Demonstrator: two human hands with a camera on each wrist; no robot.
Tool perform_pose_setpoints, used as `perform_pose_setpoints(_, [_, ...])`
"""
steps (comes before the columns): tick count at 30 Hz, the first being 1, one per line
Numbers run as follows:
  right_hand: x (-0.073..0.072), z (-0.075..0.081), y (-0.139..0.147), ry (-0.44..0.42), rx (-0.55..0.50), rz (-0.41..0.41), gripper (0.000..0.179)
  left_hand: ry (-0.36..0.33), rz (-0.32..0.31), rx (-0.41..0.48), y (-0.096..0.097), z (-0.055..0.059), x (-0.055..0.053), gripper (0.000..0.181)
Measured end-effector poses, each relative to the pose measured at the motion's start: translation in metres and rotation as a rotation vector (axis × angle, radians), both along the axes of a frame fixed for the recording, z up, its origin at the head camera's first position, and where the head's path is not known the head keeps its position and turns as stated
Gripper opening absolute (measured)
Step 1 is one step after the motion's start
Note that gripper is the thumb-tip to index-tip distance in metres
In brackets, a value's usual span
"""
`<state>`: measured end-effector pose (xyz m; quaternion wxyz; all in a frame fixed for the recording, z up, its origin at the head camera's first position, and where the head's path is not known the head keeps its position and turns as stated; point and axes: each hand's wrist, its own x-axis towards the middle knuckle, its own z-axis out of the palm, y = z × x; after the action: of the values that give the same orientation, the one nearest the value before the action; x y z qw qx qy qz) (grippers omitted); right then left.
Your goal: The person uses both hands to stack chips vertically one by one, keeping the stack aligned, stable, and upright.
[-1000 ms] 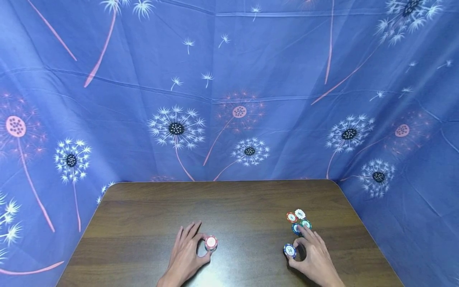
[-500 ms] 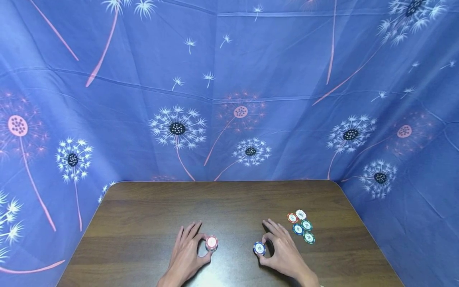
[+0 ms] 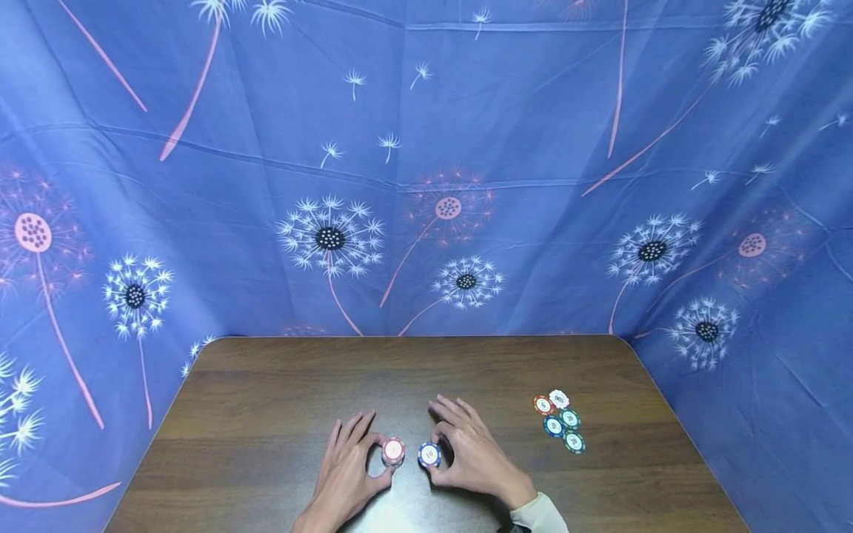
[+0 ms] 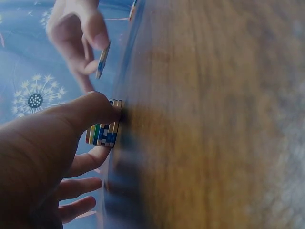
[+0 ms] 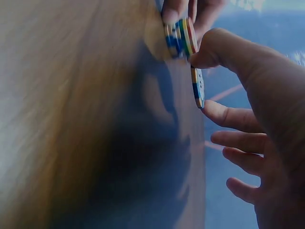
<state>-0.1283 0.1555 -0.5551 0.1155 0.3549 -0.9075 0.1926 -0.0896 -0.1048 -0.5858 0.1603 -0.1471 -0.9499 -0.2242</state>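
My left hand [image 3: 346, 466] pinches the sides of a short stack of poker chips [image 3: 393, 451] between thumb and index finger, its other fingers spread. A red chip tops the stack; the left wrist view shows several colours of chip edge in the stack [image 4: 102, 129], which stands on the table. Just to the right, my right hand [image 3: 476, 455] pinches a single blue poker chip [image 3: 429, 454] marked 10 by its edges. In the right wrist view this blue chip [image 5: 198, 88] is raised off the tabletop, close to the stack and tilted slightly.
Several loose chips lie flat in a cluster on the right of the brown wooden table [image 3: 286, 385]: a red chip [image 3: 543, 404], a white chip [image 3: 559, 399], a blue chip [image 3: 553, 426] and green ones, including a green chip [image 3: 574, 442]. A blue dandelion-print cloth [image 3: 426, 148] hangs behind.
My right hand has carried the blue chip leftward from beside the loose chips to near the stack. My left hand has stayed in place on the stack.
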Motion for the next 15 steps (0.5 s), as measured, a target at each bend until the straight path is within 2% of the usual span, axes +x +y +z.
perform_pose_setpoints(7, [-0.008, 0.006, -0.025, 0.046, 0.060, 0.058, 0.037, -0.022, -0.003, -0.011, 0.001, 0.001, 0.000, 0.037])
perform_pose_setpoints(15, [-0.013, 0.010, -0.042, -0.008, 0.131, 0.048, 0.034, -0.010, -0.001, -0.004, 0.001, 0.001, 0.001, 0.036])
